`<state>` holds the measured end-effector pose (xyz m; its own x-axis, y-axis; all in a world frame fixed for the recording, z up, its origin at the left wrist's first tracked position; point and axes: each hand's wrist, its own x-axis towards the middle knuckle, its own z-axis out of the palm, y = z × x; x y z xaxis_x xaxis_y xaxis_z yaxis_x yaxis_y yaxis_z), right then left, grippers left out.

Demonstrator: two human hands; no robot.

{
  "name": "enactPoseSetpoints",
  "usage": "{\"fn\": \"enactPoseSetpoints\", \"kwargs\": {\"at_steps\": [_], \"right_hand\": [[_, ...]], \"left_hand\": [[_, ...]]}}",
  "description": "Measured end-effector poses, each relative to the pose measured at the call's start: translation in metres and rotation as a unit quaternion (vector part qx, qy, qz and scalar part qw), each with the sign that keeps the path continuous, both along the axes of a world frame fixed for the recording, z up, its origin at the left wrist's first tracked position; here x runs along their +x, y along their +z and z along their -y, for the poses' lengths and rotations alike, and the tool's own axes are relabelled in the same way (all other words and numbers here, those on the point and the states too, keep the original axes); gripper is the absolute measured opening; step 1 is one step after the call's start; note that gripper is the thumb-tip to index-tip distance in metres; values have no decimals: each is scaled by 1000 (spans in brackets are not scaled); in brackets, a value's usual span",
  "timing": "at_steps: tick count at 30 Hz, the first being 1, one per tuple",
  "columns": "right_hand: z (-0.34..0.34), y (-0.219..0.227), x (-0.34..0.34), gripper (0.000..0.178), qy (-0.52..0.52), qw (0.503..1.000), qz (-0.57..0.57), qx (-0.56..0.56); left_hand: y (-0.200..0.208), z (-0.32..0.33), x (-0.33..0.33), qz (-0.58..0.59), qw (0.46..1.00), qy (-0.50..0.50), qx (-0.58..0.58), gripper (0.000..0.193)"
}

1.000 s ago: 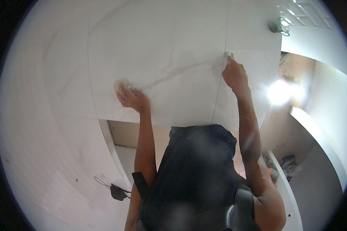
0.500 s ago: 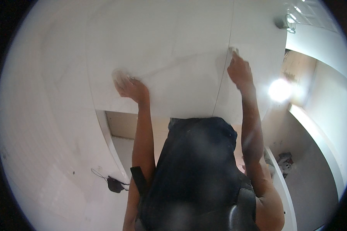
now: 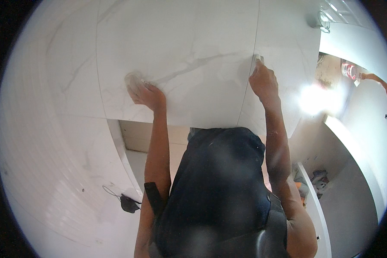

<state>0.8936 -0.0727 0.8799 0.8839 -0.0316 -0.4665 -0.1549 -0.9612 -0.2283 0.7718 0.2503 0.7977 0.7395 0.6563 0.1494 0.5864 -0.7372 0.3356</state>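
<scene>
A white, grey-veined tabletop (image 3: 202, 90) with thin dark seams spreads out ahead of me. On its left part, my left hand (image 3: 151, 95) is closed over a pale cloth (image 3: 132, 80) pressed to the surface; its edges are blurred. My right hand (image 3: 264, 84) points away from me, fingers wrapped round a small pale block-like thing (image 3: 259, 58), whose kind I cannot make out. That thing's tip touches the tabletop right beside the right-hand seam (image 3: 250, 69).
Lower left lies a black pouch-like thing (image 3: 129, 204) with a thin cord. A clear glass (image 3: 324, 22) stands at the far right corner. Beyond the right edge, another person's hand (image 3: 367, 76) is by a red-and-white container (image 3: 348, 70). A bright light (image 3: 316, 99) glares nearby.
My right hand has shifted slightly left, still by the seam. The left hand has stayed about where it was. Another person's arm and the red-and-white container have come into view at the right.
</scene>
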Motion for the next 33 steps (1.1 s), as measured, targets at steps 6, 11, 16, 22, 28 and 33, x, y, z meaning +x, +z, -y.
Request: {"fn": "enactPoseSetpoints", "kwargs": {"at_steps": [6, 11, 16, 22, 28, 33], "right_hand": [[1, -4, 29, 41, -45, 998, 7, 37], [-3, -3, -6, 38, -16, 1000, 15, 5], [-9, 9, 21, 48, -62, 995, -77, 15], [-11, 10, 4, 45, -29, 999, -32, -6], [-10, 8, 11, 41, -51, 998, -21, 18], [-8, 12, 21, 40, -42, 999, -26, 22]], "left_hand": [[10, 7, 6, -37, 999, 13, -32, 53], [7, 9, 7, 56, 987, -2, 152, 31], [-10, -3, 0, 25, 999, 5, 48, 46], [-13, -9, -7, 40, 997, -32, 63, 51], [-18, -11, -9, 42, 995, -31, 88, 51], [-12, -6, -8, 38, 995, -31, 91, 51]]}}
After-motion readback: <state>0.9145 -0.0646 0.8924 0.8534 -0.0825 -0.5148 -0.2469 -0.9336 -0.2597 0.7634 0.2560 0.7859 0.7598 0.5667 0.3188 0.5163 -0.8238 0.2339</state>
